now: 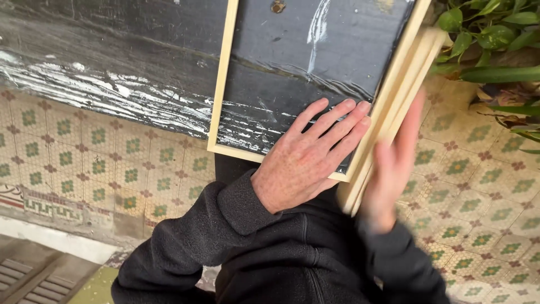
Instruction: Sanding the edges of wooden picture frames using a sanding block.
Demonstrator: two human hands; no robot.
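Seen from the head camera, the left hand (306,160) lies flat, fingers spread and not gripping, on the clear pane of a pale wooden rectangular frame (220,84) near its lower right corner. Blurred, the right hand (394,163) presses open against the frame's right edge, above the green-flowered floor tiles (478,169) and beside leafy plants (495,39).

The light was soft, even daylight, neither harsh nor dim, and it threw almost no hard shadows across the tiled floor (101,163). A faint sheen lay on the dark panel inside the pale wooden frame (222,84). The left hand (306,160) stood sharp, skin texture plain. The right hand (394,163) was smeared by motion blur, and the leaves (489,34) looked slightly soft.
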